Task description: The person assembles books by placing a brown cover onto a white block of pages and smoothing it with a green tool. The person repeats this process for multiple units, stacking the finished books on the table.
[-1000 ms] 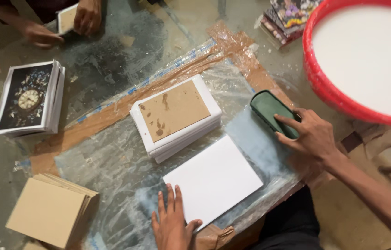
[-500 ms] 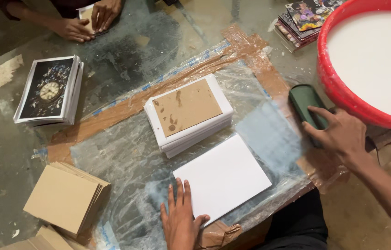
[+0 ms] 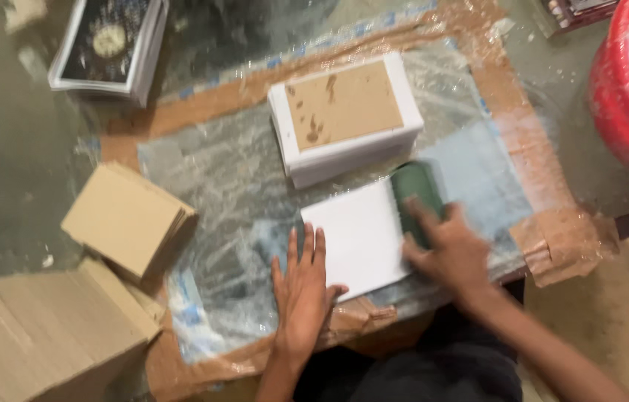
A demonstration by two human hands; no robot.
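Observation:
A white sheet [image 3: 355, 234] lies flat on the plastic-covered board [image 3: 225, 179] in front of me. My left hand [image 3: 301, 286] presses flat on the sheet's near left edge, fingers spread. My right hand [image 3: 448, 249] grips a dark green pad [image 3: 416, 195] and holds it on the sheet's right edge; the hand is blurred by motion. Just beyond the sheet stands a stack of white sheets [image 3: 344, 119] with a stained brown card on top.
A red tub [image 3: 627, 97] of white liquid stands at the far right. Brown card stacks [image 3: 128, 219] and a cardboard box [image 3: 39, 335] sit at the left. A pile of dark printed covers [image 3: 110, 45] lies at the far left.
My right hand has carried the green pad from beside the red tub leftward onto the white sheet. The view has shifted, so the other person's hands are out of frame.

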